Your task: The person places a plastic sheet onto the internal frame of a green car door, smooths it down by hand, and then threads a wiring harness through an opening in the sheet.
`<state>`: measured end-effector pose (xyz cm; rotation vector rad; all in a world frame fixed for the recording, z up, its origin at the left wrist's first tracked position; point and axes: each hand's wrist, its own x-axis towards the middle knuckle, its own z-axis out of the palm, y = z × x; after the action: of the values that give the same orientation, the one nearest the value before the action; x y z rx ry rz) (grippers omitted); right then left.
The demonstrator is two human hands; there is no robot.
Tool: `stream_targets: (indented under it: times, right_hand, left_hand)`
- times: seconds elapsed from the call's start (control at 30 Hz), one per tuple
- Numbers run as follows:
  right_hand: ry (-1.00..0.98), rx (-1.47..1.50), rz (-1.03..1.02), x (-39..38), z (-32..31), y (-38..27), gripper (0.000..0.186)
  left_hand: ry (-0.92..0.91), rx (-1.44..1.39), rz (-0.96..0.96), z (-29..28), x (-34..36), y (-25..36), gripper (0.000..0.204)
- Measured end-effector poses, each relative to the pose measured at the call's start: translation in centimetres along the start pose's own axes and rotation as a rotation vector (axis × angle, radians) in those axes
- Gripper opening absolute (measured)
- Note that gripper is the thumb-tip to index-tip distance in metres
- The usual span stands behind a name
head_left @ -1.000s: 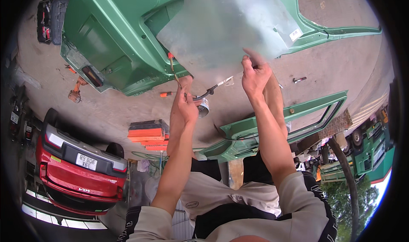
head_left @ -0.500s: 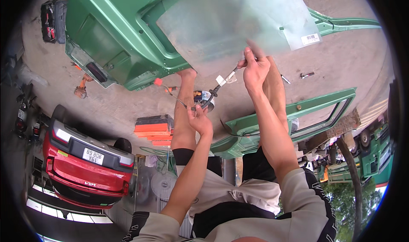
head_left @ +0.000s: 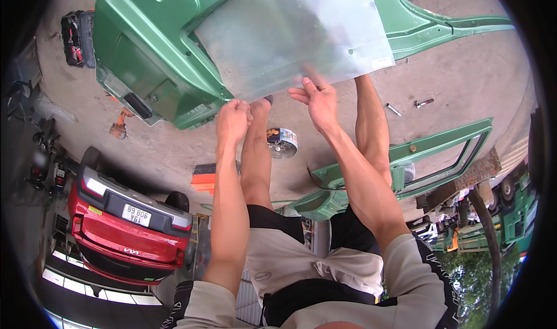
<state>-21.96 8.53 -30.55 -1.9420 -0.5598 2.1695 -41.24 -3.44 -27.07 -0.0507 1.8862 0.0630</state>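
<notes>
A translucent plastic sheet (head_left: 290,36) with a small label lies over the large green metal vehicle panel (head_left: 154,51). At the sheet's near left corner, my left hand (head_left: 233,120) is closed, its fingertips curled together; whatever they hold is hidden. My right hand (head_left: 322,104) is at the near edge of the sheet, fingers apart. One of its fingertips shows blurred through the plastic, while the thumb and other fingers stay on the near side. No cable is visible in either hand.
A round tin (head_left: 282,143) of small parts stands between my legs. A green door frame (head_left: 441,155) lies at right. Small tools (head_left: 424,103) are on the floor to the right. An orange power drill (head_left: 120,125), an open toolbox (head_left: 77,39) and a red car (head_left: 130,219) are at left.
The cable with a red connector, held between both hands before, is out of sight. My left hand has moved up and left to the sheet's corner; my right hand has shifted left and opened.
</notes>
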Motion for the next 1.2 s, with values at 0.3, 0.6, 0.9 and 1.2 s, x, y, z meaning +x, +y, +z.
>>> stream_targets:
  times: [0.3, 0.6, 0.9, 1.2]
  right_hand:
    - [0.010, 0.152, 0.116, -1.9, 2.6, 0.9, 0.044]
    - [-0.213, -0.186, 0.142, 1.4, 0.9, -1.3, 0.039]
    - [-0.231, -0.372, -0.043, 2.4, 0.6, -0.9, 0.033]
    - [-0.134, -0.106, -0.006, 2.6, 2.5, 0.1, 0.033]
  left_hand:
    - [0.313, 0.248, 0.569, 0.7, 4.5, 6.0, 0.075]
    - [0.396, 0.335, 0.412, 4.6, 7.5, 9.2, 0.075]
    - [0.461, 0.082, 0.423, 8.3, -0.7, 4.4, 0.080]
    - [0.379, 0.273, 0.433, 9.0, 0.0, 2.4, 0.081]
